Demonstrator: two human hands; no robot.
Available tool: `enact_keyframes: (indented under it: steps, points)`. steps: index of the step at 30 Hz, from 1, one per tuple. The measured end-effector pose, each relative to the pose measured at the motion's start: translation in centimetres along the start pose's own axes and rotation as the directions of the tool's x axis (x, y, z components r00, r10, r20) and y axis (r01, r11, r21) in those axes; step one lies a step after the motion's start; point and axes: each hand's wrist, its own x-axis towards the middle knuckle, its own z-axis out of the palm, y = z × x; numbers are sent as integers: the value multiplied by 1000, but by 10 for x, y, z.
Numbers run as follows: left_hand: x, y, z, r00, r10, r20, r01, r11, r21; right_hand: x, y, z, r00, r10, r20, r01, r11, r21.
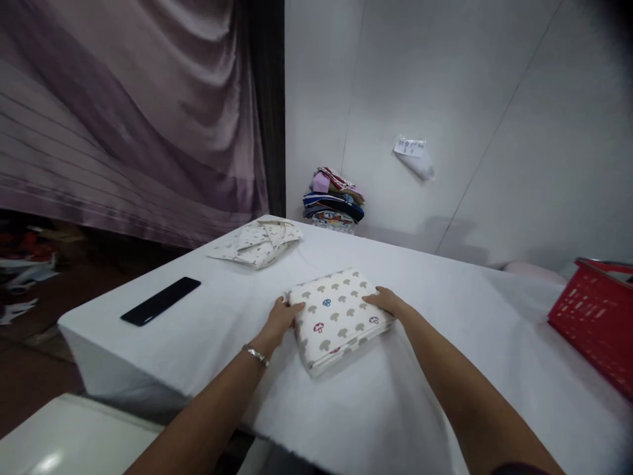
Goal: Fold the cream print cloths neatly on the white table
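A folded white cloth (pixel 339 310) printed with grey, red and blue mushrooms lies near the front of the white-covered table (pixel 208 346). My left hand (pixel 285 320) grips its left edge, the thumb on top and the other fingers partly hidden along the side. At the opposite edge, my right hand (pixel 388 302) has its thumb over the top, with its remaining fingers mostly out of sight. Farther back on the left rests a loosely folded white garment (pixel 264 243) with a small dark print; neither hand touches it.
A black phone-like slab (pixel 161 301) lies on the table's left side. At the right stands a red plastic basket (pixel 596 316). A pile of folded clothes (pixel 335 198) rises by the wall behind. A paper sign (pixel 413 150) hangs there, and a mauve curtain (pixel 148 119) covers the left.
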Motion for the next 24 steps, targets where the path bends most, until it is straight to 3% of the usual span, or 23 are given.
enact_keyframes:
  steps: [3, 7, 10, 13, 15, 17, 19, 21, 23, 24]
  points:
    - [4, 6, 4, 999, -45, 24, 45, 999, -15, -11, 5, -2, 995, -13, 100, 1, 993, 118]
    - [15, 24, 19, 997, 77, 28, -79, 996, 46, -48, 25, -10, 992, -45, 121, -9, 910, 414]
    - [26, 35, 45, 977, 175, 125, -189, 976, 106, -84, 46, -16, 997, -46, 56, 7, 829, 559]
    - [34, 33, 74, 945, 218, 246, -276, 932, 233, -115, 66, -18, 998, 44, -48, -9, 822, 570]
    - [35, 27, 85, 943, 201, 267, -283, 904, 321, -126, 76, -18, 991, 101, -89, -37, 844, 536]
    - [32, 20, 87, 948, 187, 255, -272, 894, 355, -129, 83, -19, 990, 103, -102, -45, 889, 456]
    - [22, 15, 79, 936, 248, 250, -331, 859, 389, -127, 85, -21, 987, 66, -148, -22, 959, 281]
    - [5, 10, 66, 870, 405, 283, -493, 741, 456, -125, 84, -20, 958, -38, -286, 39, 999, 0]
    - [-16, 2, 54, 731, 556, 395, -677, 524, 517, -126, 79, -15, 894, -246, -374, 144, 949, -279]
    - [-27, -3, 48, 664, 584, 467, -739, 420, 526, -128, 76, -9, 865, -356, -353, 212, 898, -385]
